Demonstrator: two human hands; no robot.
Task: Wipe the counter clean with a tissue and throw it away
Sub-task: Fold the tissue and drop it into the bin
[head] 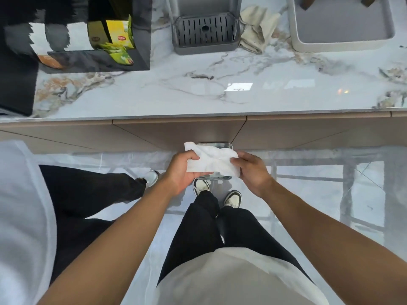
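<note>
- The marble bench [198, 93] fills twelve o'clock, apparently bare of spills.
- The tissue [211, 160] hangs centre-frame over a metal bin [228, 146].
- Left hand [184, 170] and right hand [251, 170] each pinch an edge; likely the disposal step, calling for release.

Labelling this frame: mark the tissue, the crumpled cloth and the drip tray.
tissue [211, 160]: head view, middle of the white sheet held between both hands.
crumpled cloth [256, 29]: head view, centre of its folds.
drip tray [205, 29]: head view, slotted grille.
</note>
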